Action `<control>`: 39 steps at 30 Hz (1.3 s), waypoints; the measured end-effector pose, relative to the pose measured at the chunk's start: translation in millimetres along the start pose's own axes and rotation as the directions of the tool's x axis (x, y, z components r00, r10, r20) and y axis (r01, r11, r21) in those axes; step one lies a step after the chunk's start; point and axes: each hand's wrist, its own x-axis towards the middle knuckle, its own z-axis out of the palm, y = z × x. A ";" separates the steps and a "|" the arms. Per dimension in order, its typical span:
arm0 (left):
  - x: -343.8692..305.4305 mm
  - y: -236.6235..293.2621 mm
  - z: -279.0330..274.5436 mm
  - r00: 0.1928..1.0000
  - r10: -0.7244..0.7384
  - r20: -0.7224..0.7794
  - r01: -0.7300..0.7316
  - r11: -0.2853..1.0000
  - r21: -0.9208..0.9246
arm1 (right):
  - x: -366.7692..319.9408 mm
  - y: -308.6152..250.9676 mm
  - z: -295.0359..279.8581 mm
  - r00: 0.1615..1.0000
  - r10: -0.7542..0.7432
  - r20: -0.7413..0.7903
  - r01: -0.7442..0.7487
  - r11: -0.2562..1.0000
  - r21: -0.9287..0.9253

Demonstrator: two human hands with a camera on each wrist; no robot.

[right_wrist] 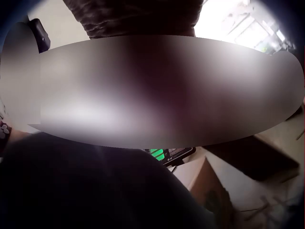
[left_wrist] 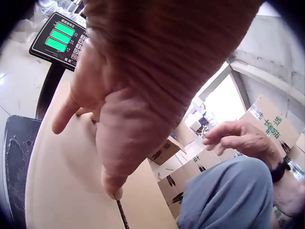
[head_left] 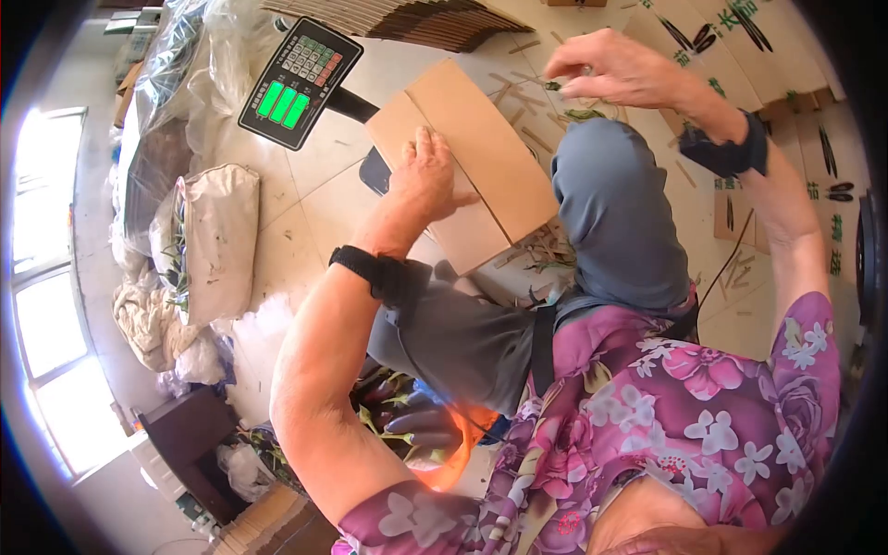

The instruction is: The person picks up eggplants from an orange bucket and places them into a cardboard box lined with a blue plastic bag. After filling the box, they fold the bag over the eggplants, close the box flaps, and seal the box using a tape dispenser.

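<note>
A closed cardboard box (head_left: 486,153) stands on the scale, a dark corner of its platform (head_left: 375,172) showing beside it. My left hand (head_left: 425,176) rests on the box top with fingers spread, by the centre seam; the left wrist view shows this hand (left_wrist: 128,105) close up over the flaps (left_wrist: 62,171). My right hand (head_left: 624,69) is raised above the right knee, apart from the box, fingers loosely bent. A small green bit shows by its fingertips; whether they touch it is unclear. The right wrist view is mostly blurred, its hand not distinguishable.
The scale's lit display (head_left: 301,83) stands beyond the box. Flattened cartons (head_left: 407,23) lie at the top, printed cartons (head_left: 740,55) at the right. A filled sack (head_left: 217,240) is at the left, eggplants (head_left: 421,425) are below the left thigh, and scraps litter the floor.
</note>
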 end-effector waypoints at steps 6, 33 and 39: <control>-31.8 28.7 -17.2 0.999 -0.028 0.044 0.026 0.999 0.046 | 103.0 10.7 91.2 0.965 -0.178 -0.193 0.162 0.982 -0.094; 29.9 24.4 3.7 0.817 -0.131 -0.562 0.054 0.987 -0.151 | -24.6 116.9 44.4 0.910 0.413 0.038 -0.414 0.901 0.128; 29.5 24.1 -3.4 0.807 -0.155 -0.570 0.069 0.983 -0.169 | -251.7 205.9 140.9 0.604 0.756 0.252 -0.707 0.654 -0.269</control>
